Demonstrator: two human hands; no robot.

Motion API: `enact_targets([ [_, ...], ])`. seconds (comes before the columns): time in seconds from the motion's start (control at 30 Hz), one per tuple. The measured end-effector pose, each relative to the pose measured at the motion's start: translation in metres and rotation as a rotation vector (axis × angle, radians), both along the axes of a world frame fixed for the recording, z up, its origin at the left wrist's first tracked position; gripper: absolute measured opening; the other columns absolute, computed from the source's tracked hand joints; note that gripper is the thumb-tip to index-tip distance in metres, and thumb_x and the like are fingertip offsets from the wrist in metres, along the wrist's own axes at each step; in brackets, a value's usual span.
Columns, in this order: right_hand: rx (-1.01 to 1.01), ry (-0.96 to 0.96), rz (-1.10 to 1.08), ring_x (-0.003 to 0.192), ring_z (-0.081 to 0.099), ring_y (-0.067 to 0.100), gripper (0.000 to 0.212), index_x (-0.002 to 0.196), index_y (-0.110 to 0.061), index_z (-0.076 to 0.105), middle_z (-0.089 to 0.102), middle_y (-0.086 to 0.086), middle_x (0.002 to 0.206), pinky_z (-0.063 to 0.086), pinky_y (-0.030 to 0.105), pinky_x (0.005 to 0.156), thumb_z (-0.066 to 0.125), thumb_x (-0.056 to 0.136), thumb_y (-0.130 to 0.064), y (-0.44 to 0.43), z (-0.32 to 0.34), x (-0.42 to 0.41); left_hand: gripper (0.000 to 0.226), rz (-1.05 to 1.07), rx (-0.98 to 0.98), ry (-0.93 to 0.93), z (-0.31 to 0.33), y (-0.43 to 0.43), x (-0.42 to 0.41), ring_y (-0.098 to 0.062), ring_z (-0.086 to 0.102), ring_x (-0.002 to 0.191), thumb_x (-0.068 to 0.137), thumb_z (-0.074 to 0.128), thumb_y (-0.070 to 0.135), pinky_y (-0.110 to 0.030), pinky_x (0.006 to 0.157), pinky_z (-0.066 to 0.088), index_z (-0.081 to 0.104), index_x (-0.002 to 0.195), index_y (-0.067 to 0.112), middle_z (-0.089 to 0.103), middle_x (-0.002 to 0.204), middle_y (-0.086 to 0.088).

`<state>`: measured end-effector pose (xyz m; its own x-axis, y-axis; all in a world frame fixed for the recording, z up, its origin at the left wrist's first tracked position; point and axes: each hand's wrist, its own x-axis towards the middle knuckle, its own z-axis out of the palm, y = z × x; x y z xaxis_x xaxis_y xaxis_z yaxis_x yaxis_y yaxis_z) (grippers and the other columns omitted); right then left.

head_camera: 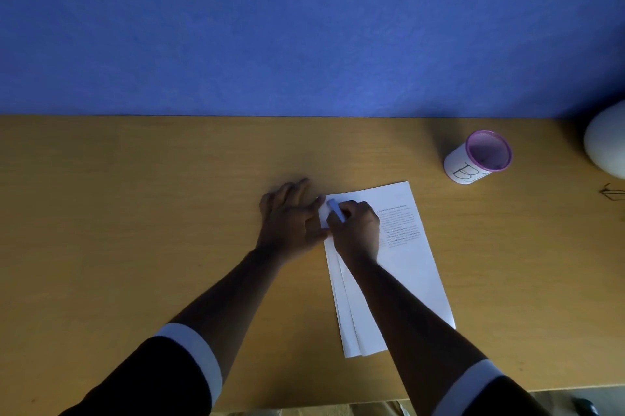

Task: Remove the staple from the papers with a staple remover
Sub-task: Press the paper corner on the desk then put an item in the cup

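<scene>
A small stack of white printed papers (406, 256) lies slightly fanned on the wooden desk (135, 212), right of centre. My right hand (355, 229) rests on the papers' top left corner, closed around a light blue staple remover (336, 209) whose tip points at that corner. My left hand (291, 212) lies flat beside it, fingers spread, thumb and forefinger pressing the corner's edge. The staple itself is hidden under my hands.
A white cup with a purple rim and inside (480, 156) stands at the back right. A pale rounded object (608, 144) sits at the right edge. A blue wall (304, 26) rises behind the desk.
</scene>
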<state>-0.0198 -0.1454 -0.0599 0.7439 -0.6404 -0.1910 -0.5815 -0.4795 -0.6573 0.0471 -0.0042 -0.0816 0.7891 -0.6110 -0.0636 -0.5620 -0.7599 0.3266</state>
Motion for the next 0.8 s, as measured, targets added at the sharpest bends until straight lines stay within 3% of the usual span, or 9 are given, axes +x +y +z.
enact_targets([
  [0.13,-0.010,0.016,0.039,0.086,0.075,0.025,0.029,0.113,-0.008,0.081,0.078,0.009,0.106,0.067,0.033,0.074,0.075,0.099,-0.033,0.0057,0.0034,0.0004,0.066,0.017,-0.004,0.009,-0.0017,-0.0007,0.0006,-0.035,0.033,0.159,0.086,0.065,0.073,-0.059,0.121,0.022,0.072,0.142,0.038,0.042,0.175,-0.003],
  [0.27,-0.014,-0.031,-0.031,0.082,0.073,0.029,0.020,0.103,-0.004,0.082,0.078,0.013,0.097,0.051,0.022,0.062,0.078,0.095,-0.022,0.0043,0.0026,-0.0041,0.068,0.015,-0.007,-0.012,-0.0035,-0.0006,0.0019,-0.033,0.033,0.159,0.086,0.061,0.077,-0.054,0.120,0.018,0.073,0.141,0.038,0.040,0.176,0.000],
  [0.4,0.009,-0.029,-0.100,0.078,0.069,0.025,0.015,0.099,0.000,0.081,0.079,0.015,0.095,0.042,0.015,0.057,0.079,0.092,-0.013,0.0045,0.0030,-0.0045,0.070,0.030,-0.017,-0.012,-0.0032,-0.0010,0.0019,-0.032,0.033,0.158,0.086,0.057,0.079,-0.060,0.122,0.023,0.075,0.139,0.037,0.042,0.175,0.000],
  [0.67,-0.031,-0.029,-0.046,0.079,0.062,0.018,0.024,0.111,0.000,0.080,0.077,0.016,0.106,0.047,0.020,0.063,0.080,0.094,-0.018,0.0040,-0.0009,-0.0001,0.068,0.027,-0.010,-0.020,-0.0004,-0.0020,0.0012,-0.034,0.036,0.158,0.086,0.061,0.075,-0.060,0.121,0.026,0.075,0.140,0.036,0.044,0.174,-0.002],
  [0.8,-0.050,-0.039,-0.023,0.088,0.073,0.026,0.025,0.114,-0.001,0.079,0.077,0.016,0.110,0.058,0.028,0.071,0.078,0.096,-0.018,0.0040,-0.0018,-0.0003,0.067,0.022,-0.009,-0.004,0.0008,-0.0026,0.0032,-0.034,0.035,0.159,0.085,0.065,0.075,-0.059,0.121,0.025,0.075,0.140,0.037,0.044,0.174,-0.002],
])
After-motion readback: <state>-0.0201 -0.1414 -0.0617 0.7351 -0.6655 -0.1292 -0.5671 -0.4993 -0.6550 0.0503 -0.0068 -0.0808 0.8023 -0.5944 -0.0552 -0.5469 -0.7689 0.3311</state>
